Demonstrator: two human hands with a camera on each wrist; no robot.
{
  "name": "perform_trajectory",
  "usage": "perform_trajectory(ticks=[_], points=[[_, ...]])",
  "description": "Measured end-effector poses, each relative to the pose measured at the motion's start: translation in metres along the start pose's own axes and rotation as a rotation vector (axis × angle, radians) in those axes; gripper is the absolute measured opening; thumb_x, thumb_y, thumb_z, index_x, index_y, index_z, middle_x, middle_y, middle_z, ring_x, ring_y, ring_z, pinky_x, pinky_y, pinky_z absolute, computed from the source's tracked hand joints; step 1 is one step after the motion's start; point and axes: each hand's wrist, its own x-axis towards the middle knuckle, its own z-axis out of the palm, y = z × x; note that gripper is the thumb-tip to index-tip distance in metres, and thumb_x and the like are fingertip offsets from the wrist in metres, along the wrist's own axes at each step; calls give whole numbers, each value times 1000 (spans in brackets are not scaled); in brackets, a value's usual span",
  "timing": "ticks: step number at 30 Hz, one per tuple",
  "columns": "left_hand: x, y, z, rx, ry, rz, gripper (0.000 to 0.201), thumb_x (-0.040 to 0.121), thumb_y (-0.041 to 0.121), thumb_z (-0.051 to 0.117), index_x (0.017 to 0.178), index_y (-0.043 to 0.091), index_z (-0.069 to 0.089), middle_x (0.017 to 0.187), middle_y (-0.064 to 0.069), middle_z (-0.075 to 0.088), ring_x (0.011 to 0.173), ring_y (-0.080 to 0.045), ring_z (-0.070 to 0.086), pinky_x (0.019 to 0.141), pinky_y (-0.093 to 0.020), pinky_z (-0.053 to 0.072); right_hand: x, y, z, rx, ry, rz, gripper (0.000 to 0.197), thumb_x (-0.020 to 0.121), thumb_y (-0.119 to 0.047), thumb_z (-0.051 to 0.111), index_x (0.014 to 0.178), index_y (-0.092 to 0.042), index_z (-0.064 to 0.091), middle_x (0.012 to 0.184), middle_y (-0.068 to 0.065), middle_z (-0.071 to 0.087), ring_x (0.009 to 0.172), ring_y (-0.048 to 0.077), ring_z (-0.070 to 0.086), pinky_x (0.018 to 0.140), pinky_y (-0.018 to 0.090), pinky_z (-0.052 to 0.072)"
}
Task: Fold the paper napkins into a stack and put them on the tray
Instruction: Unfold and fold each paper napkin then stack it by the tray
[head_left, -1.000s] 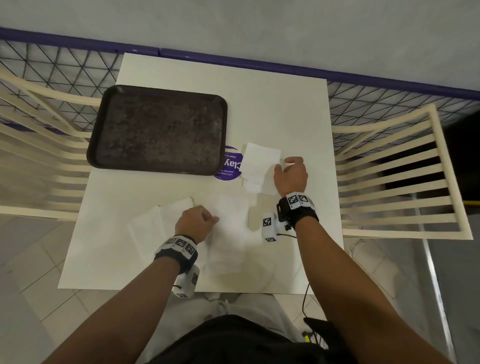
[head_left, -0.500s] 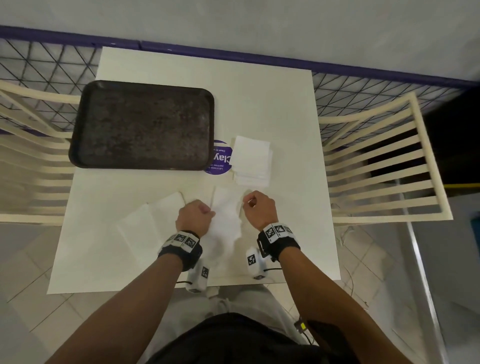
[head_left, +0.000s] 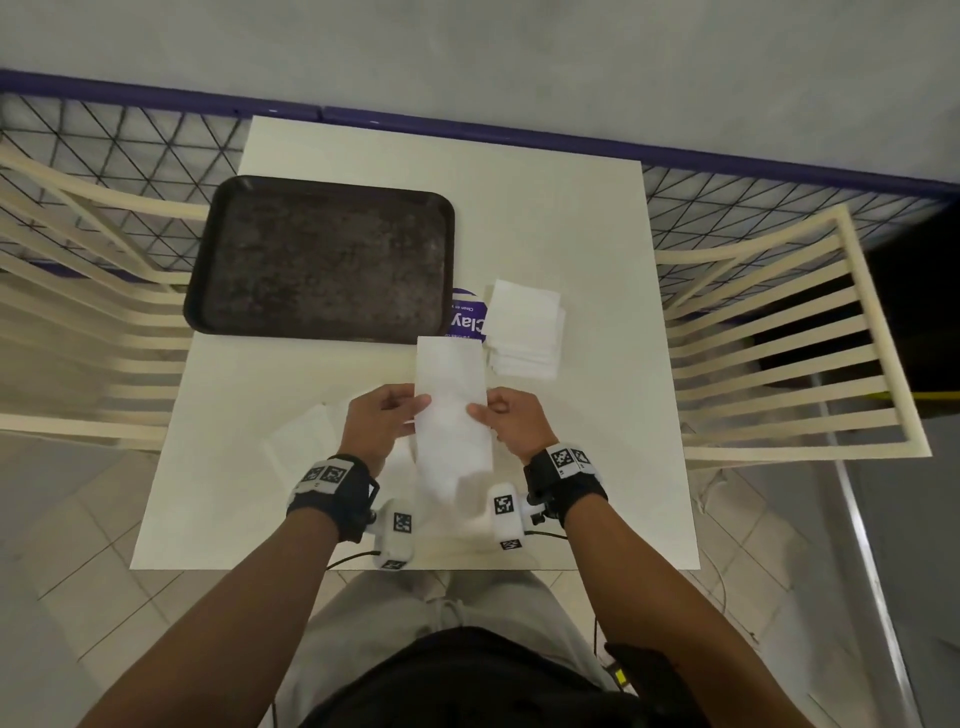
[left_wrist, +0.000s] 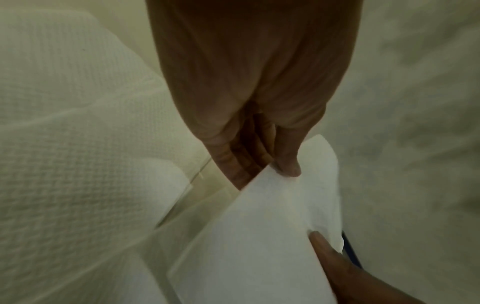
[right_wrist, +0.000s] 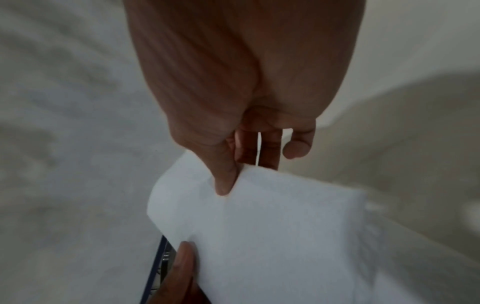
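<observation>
A long white paper napkin (head_left: 451, 410) is lifted above the table, held by its two side edges. My left hand (head_left: 383, 418) pinches its left edge; the thumb (left_wrist: 287, 164) lies on the napkin (left_wrist: 262, 232). On the right edge, my right hand (head_left: 511, 421) pinches the same napkin (right_wrist: 280, 232) with its thumb (right_wrist: 223, 181) on top. A stack of folded napkins (head_left: 525, 328) lies right of the dark brown tray (head_left: 322, 260), which holds nothing. More unfolded napkins (head_left: 304, 447) lie on the table under my left hand.
The white square table (head_left: 571, 218) carries a purple round sticker (head_left: 467, 319) between the tray and the stack. Cream slatted chairs (head_left: 789, 353) stand on both sides. A mesh fence with a purple rail (head_left: 727, 150) runs behind the table.
My right hand came back from the folded stack to the napkin at the table's front. Both hands then took hold of it and lifted it off the table.
</observation>
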Motion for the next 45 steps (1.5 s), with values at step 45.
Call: perform_trajectory(ticks=[45], points=[[-10, 12, -14, 173, -32, 130, 6, 92, 15, 78, 97, 11, 79, 98, -7, 79, 98, -30, 75, 93, -51, 62, -13, -55, 33, -477, 6, -276, 14, 90, -44, 70, 92, -31, 76, 97, -15, 74, 99, 10, 63, 96, 42, 36]])
